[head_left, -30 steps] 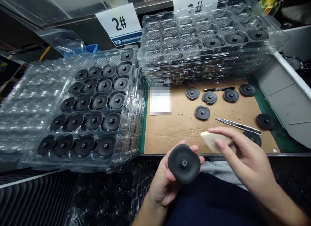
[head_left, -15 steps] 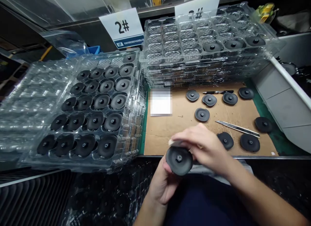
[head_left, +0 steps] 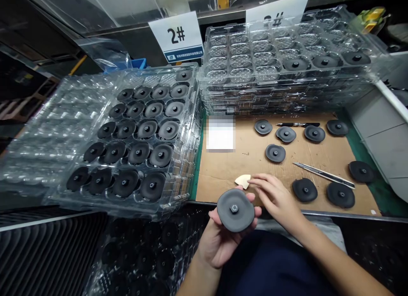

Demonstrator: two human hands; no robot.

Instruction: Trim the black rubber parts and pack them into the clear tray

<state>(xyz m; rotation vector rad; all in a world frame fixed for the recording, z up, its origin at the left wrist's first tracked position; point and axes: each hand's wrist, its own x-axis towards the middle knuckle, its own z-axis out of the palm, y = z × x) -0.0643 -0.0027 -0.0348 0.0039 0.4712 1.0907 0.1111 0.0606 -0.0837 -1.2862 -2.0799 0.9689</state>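
Note:
My left hand [head_left: 216, 245] cradles a black rubber disc [head_left: 236, 210] on its palm and fingers, with the disc's face turned up and a metal-centred stud [head_left: 234, 209] in the middle. My right hand [head_left: 276, 198] hovers just beyond the disc, over the cardboard, with its fingers stretched left. A small pale wedge of sponge or abrasive pad [head_left: 242, 181] sits at those fingertips, and the thumb's grip on it is hidden. The wedge does not touch the disc.
A clear tray of black discs [head_left: 188, 130] stands left, and a stack of clear trays [head_left: 255, 92] stands behind. On the cardboard sheet [head_left: 248, 164] lie several discs, including one [head_left: 275, 153], a utility knife [head_left: 325, 176] and a pen [head_left: 298, 124].
My right hand has drawn back from over the disc, taking the pale wedge off its upper edge. The left hand now shows the disc's face flatter and more fully.

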